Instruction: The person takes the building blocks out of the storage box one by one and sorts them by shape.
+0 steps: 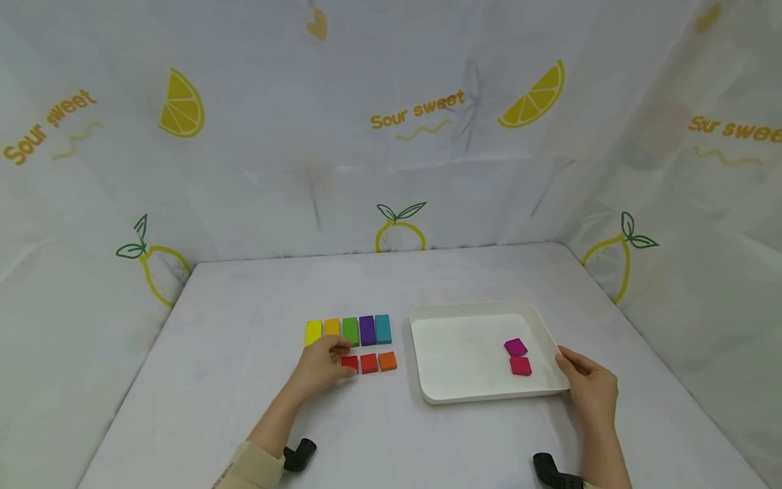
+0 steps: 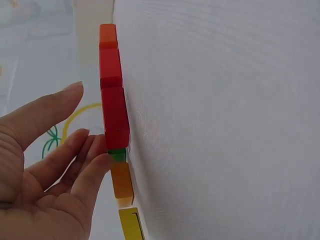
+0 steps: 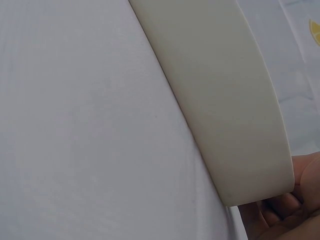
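Note:
My left hand [image 1: 322, 363] is over the left end of the front row of blocks, its thumb and fingers apart around the dark red block [image 2: 115, 117]. No firm hold on that block shows. To its right lie a brighter red block [image 1: 369, 364] and an orange block [image 1: 387, 361]. My right hand [image 1: 592, 387] grips the right rim of a white tray [image 1: 464, 390], thumb at the edge, fingers partly hidden beneath. Inside the tray, toward its right side, lie a magenta block [image 1: 516, 347] and a pinkish-red block [image 1: 520, 366], close together.
Behind the front row stand yellow [image 1: 313, 331], amber [image 1: 332, 327], green [image 1: 351, 331], purple [image 1: 367, 330] and blue [image 1: 383, 329] blocks side by side. White cloth covers the table [image 1: 244, 299]. Lemon-printed curtains [image 1: 275, 204] enclose its back and sides.

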{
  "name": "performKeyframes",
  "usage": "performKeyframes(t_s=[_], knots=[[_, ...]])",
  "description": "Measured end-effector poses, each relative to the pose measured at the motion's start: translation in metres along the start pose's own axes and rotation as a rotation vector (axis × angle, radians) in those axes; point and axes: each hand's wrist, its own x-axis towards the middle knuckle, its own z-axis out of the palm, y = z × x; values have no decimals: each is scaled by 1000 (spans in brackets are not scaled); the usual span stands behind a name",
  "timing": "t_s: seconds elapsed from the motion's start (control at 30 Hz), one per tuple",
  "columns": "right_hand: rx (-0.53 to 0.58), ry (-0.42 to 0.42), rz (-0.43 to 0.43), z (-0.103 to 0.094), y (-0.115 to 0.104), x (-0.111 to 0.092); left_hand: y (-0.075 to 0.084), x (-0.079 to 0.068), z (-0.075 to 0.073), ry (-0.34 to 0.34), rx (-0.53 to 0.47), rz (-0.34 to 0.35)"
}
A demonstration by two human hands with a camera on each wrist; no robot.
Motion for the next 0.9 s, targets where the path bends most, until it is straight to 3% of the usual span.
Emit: performKeyframes(t_s=[0.23, 0.4, 0.7, 0.9], knots=[[-12, -1, -4, 0, -1, 1, 20, 1, 4, 89, 11, 42], [-19, 8, 0, -1, -2, 2, 45, 9, 13, 34, -23, 100], [-6, -1, 1, -1, -5, 2, 90, 29, 59, -87, -54, 226], [9, -3, 10, 0, -2, 0, 125, 43, 95, -160, 31, 309]])
